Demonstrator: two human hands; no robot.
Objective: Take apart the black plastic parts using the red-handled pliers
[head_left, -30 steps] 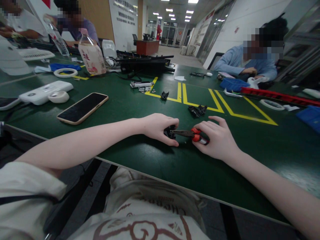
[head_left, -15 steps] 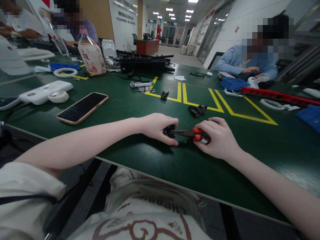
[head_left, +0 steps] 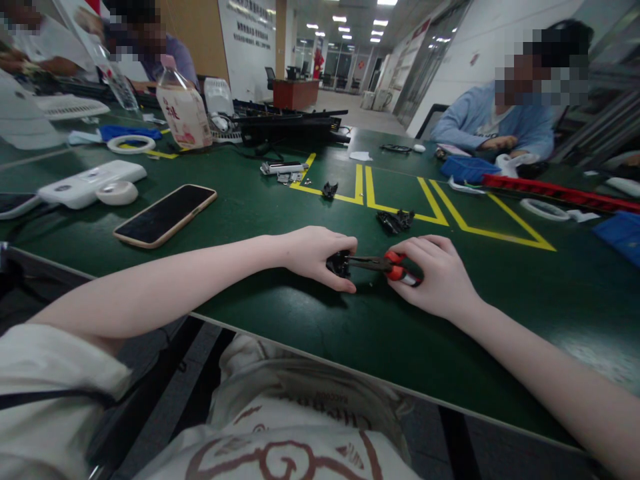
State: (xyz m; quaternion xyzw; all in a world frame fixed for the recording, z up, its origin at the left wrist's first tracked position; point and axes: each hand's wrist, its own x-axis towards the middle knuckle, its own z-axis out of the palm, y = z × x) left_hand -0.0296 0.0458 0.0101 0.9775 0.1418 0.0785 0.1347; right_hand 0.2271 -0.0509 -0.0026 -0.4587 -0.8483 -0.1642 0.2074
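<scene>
The left hand pinches a small black part against the bench near its front edge; the right hand is clenched on the red-handled pliers, whose nose seems to bite the part, though the contact is hard to see; since a second ago the handles have lifted slightly, nothing freed; more black pieces lie just behind, a phone towards the left edge.

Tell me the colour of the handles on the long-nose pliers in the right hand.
Red-orange grips on the long-nose pliers, held in the right hand; the only view, the head camera, shows them clearly.
</scene>
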